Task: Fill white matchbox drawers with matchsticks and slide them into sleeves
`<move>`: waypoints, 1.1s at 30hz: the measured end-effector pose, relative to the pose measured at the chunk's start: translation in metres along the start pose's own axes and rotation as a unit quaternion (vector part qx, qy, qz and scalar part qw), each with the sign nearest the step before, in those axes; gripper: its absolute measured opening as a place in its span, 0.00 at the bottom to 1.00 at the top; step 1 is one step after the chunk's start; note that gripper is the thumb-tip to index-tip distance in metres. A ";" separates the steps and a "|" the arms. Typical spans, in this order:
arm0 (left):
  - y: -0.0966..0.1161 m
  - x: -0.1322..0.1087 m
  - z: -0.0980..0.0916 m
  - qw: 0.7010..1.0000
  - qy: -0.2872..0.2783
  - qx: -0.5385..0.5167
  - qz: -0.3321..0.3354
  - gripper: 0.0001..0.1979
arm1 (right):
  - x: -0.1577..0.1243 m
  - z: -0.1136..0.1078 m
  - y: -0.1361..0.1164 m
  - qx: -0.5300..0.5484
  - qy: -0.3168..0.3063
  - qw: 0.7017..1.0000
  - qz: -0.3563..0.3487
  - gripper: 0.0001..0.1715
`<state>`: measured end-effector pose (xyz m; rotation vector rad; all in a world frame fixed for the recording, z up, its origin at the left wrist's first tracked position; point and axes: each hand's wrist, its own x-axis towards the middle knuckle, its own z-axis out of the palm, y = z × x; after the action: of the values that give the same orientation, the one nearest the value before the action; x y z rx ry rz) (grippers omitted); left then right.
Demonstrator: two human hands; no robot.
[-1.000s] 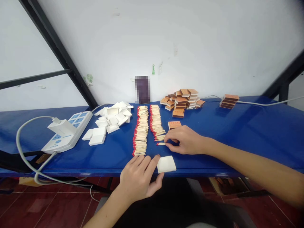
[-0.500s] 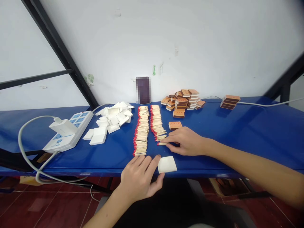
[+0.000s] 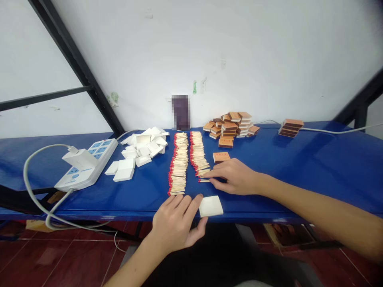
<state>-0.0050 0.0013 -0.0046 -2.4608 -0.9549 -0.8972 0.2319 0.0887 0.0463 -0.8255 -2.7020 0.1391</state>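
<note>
My right hand (image 3: 233, 175) lies on the blue table (image 3: 299, 167), fingertips pinching a few red-tipped matches (image 3: 204, 179) at the near end of the right match row (image 3: 198, 153). A second match row (image 3: 178, 163) runs beside it to the left. At the front edge, my left hand (image 3: 177, 221) rests with its fingers spread and the index tip and thumb against a white inner tray (image 3: 211, 206). Just behind my right hand lies an orange matchbox sleeve (image 3: 221, 156).
A heap of white trays (image 3: 140, 150) lies left of the matches, and a white power strip (image 3: 86, 163) with a plug and grey cable sits further left. Orange matchboxes are piled (image 3: 231, 127) at the back, with a small stack (image 3: 291, 127) to the right. Black frame bars slant at both sides.
Almost nothing has moved. My right hand's fingertips shifted slightly at the few matches; the left hand stays at the white tray.
</note>
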 end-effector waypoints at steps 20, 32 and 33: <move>-0.001 0.001 0.001 1.000 0.003 0.003 0.004 0.18 | 0.005 0.003 -0.004 0.198 -0.001 0.974 0.109 0.15; 0.000 0.001 0.000 1.000 0.006 0.006 0.005 0.18 | 0.007 0.002 -0.006 0.124 0.007 0.988 0.089 0.12; 0.000 0.001 0.000 1.000 0.006 0.008 0.004 0.18 | 0.007 0.002 -0.006 0.123 0.004 0.989 0.086 0.11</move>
<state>-0.0046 0.0022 -0.0039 -2.4414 -0.9424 -0.8982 0.2225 0.0881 0.0477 -0.9765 -2.5350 0.4946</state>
